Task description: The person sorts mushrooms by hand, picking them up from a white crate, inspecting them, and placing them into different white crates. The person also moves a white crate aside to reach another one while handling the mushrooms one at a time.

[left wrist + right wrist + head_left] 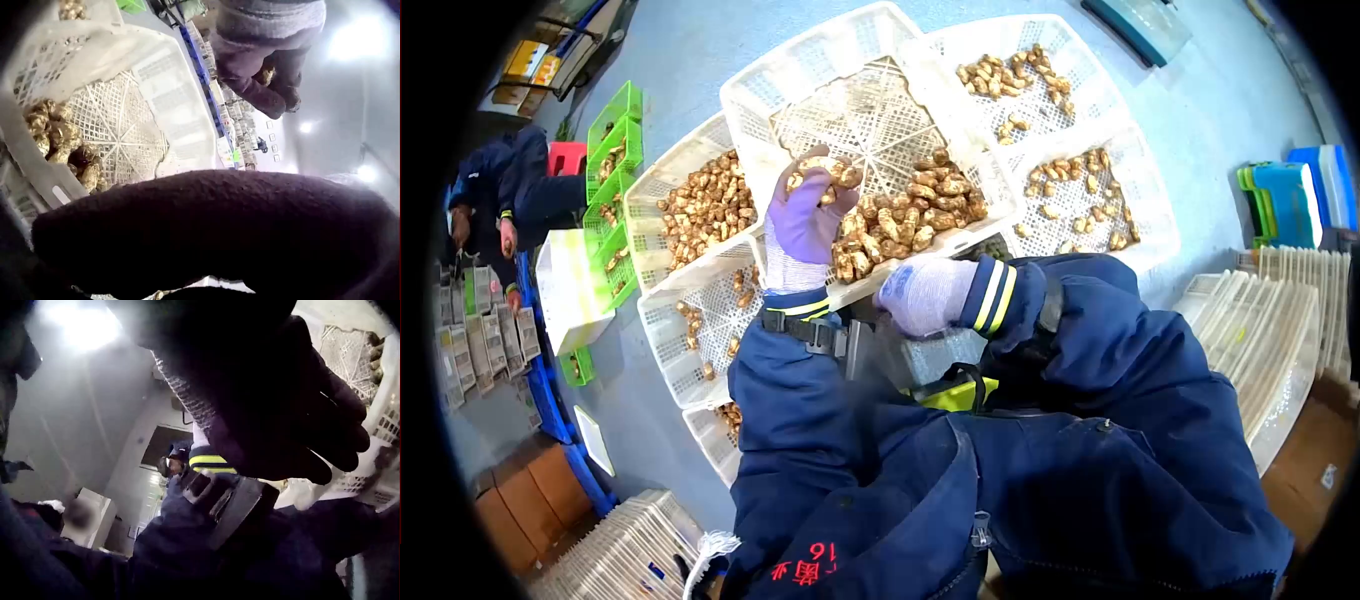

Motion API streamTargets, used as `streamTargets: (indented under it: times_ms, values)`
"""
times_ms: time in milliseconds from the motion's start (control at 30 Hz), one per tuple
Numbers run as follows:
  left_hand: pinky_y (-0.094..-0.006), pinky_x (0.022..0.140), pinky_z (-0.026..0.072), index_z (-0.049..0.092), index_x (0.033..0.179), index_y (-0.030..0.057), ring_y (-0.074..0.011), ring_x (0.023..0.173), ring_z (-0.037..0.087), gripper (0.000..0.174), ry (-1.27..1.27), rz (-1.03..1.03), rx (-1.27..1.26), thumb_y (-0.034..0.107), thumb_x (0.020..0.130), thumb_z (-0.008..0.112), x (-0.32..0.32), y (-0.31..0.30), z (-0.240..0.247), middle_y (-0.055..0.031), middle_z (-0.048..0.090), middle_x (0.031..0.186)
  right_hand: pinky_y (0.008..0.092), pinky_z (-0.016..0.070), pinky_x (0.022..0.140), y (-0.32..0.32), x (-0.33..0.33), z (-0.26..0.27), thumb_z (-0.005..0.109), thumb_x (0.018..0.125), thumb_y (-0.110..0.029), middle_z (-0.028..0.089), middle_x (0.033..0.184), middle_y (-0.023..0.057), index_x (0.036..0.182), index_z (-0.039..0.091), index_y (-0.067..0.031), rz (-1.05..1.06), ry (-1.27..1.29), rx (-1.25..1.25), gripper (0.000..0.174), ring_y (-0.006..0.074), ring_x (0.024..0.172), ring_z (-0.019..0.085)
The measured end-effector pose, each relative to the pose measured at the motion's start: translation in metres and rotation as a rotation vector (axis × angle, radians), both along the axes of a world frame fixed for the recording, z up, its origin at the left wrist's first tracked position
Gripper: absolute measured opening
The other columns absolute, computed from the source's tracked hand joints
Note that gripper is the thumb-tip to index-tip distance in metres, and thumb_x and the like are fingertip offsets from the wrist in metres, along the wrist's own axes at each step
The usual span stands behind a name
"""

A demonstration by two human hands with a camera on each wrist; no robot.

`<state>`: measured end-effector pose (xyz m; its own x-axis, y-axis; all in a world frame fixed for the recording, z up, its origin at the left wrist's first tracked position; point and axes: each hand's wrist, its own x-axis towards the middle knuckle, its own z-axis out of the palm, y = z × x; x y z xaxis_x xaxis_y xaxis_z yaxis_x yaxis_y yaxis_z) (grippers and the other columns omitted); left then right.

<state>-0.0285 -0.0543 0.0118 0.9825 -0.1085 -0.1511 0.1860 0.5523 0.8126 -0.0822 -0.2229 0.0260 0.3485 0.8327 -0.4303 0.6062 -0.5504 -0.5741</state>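
Note:
My left hand, in a purple glove, is raised over the near left part of the large white basket. Its fingers curl round several stubby brown-and-cream mushrooms; one mushroom shows between the fingers in the left wrist view. A heap of similar mushrooms lies at the basket's near right side. My right hand, gloved alike, is at the basket's near edge, back upward, right of the left hand. In the right wrist view its dark fingers stretch out fairly straight, with nothing held showing.
White baskets with mushrooms surround the large one: a full one and a sparser one left, two more right. Small green crates and another person are farther left. Stacked white trays stand at right.

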Motion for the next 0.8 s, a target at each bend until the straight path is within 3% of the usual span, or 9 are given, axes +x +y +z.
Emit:
streamTargets:
  times_ms: [200, 300, 333, 400, 500, 533, 567, 700, 800]
  values:
    - [-0.0399, 0.083, 0.0567, 0.054, 0.115, 0.0003, -0.0253, 0.099, 0.062, 0.03, 0.019, -0.092, 0.071, 0.006, 0.085, 0.054, 0.005, -0.044, 0.0, -0.0122, 0.058, 0.109, 0.0395, 0.0523, 0.064, -0.016, -0.02, -0.03, 0.062, 0.073, -0.02, 0.065, 0.077, 0.0118, 0.087, 0.067, -0.0069, -0.06, 0.036, 0.102, 0.019, 0.0303, 0.076, 0.065]
    - [-0.0328, 0.087, 0.0513, 0.06, 0.113, 0.0049, -0.0242, 0.102, 0.061, 0.032, -0.066, -0.403, 0.108, 0.003, 0.082, 0.06, 0.0, -0.121, 0.015, -0.0197, 0.051, 0.124, 0.0379, 0.0514, 0.064, -0.073, -0.022, -0.062, 0.065, 0.073, -0.016, 0.064, 0.075, 0.0105, 0.082, 0.066, -0.0071, -0.042, 0.043, 0.948, 0.012, 0.03, 0.075, 0.064]
    - [-0.0293, 0.088, 0.0502, 0.062, 0.113, 0.0058, -0.0249, 0.1, 0.062, 0.034, -0.116, -0.499, 0.119, 0.003, 0.079, 0.065, -0.005, -0.151, 0.025, -0.0227, 0.047, 0.13, 0.0379, 0.0501, 0.067, -0.087, -0.035, -0.09, 0.066, 0.074, -0.013, 0.062, 0.074, 0.0091, 0.078, 0.066, -0.009, -0.259, 0.427, 1.018, 0.005, 0.0308, 0.074, 0.062]
    - [-0.0309, 0.092, 0.0486, 0.059, 0.116, 0.0035, -0.0231, 0.104, 0.061, 0.038, -0.306, -0.536, 0.249, 0.004, 0.079, 0.067, -0.004, -0.169, 0.01, -0.0231, 0.042, 0.137, 0.0385, 0.0499, 0.065, -0.098, -0.023, -0.078, 0.066, 0.074, -0.011, 0.064, 0.076, 0.0095, 0.078, 0.066, -0.0095, -0.067, 0.132, 0.985, 0.004, 0.0304, 0.073, 0.062]
    - [-0.0374, 0.091, 0.0509, 0.058, 0.113, -0.0005, -0.0263, 0.106, 0.06, 0.028, -0.476, -0.439, 0.335, -0.002, 0.085, 0.054, 0.009, -0.141, 0.001, -0.0213, 0.051, 0.128, 0.0371, 0.0502, 0.062, -0.075, -0.028, -0.05, 0.065, 0.071, -0.016, 0.064, 0.076, 0.0111, 0.082, 0.067, -0.0083, -0.407, 0.036, 0.412, 0.014, 0.0312, 0.071, 0.063]
    - [-0.043, 0.091, 0.0519, 0.054, 0.117, -0.0029, -0.0275, 0.104, 0.061, 0.032, -0.059, -0.391, -0.064, 0.003, 0.086, 0.051, 0.018, -0.125, 0.01, -0.0204, 0.055, 0.122, 0.0377, 0.0506, 0.062, -0.077, -0.027, -0.041, 0.065, 0.07, -0.018, 0.065, 0.075, 0.0115, 0.084, 0.067, -0.0074, -0.265, -0.044, 0.423, 0.017, 0.031, 0.071, 0.064]
    - [-0.0492, 0.095, 0.0498, 0.049, 0.122, -0.0039, -0.0323, 0.111, 0.057, 0.038, -0.056, -0.357, -0.171, 0.008, 0.086, 0.05, 0.029, -0.099, 0.006, -0.0217, 0.053, 0.124, 0.0382, 0.051, 0.061, -0.078, -0.025, -0.035, 0.065, 0.07, -0.02, 0.065, 0.074, 0.012, 0.085, 0.067, -0.0065, -0.118, -0.125, 0.433, 0.021, 0.0307, 0.07, 0.064]
    - [-0.053, 0.096, 0.0483, 0.04, 0.134, -0.0047, -0.0399, 0.118, 0.052, 0.047, 0.051, -0.175, -0.195, 0.016, 0.091, 0.047, 0.047, -0.023, 0.004, -0.0232, 0.056, 0.116, 0.0389, 0.0524, 0.058, -0.056, -0.028, -0.008, 0.066, 0.067, -0.02, 0.066, 0.07, 0.0134, 0.072, 0.069, -0.0068, -0.017, 0.018, 0.129, 0.014, 0.0315, 0.068, 0.067]
    - [-0.0312, 0.081, 0.0535, 0.053, 0.122, -0.0037, -0.019, 0.082, 0.06, 0.046, -0.228, -0.174, 0.783, 0.025, 0.089, 0.063, 0.049, -0.003, -0.031, -0.0079, 0.059, 0.081, 0.0392, 0.0522, 0.056, -0.056, -0.036, -0.027, 0.067, 0.066, -0.018, 0.066, 0.069, 0.0133, 0.073, 0.07, -0.006, -0.019, 0.032, 0.259, 0.015, 0.0299, 0.067, 0.067]
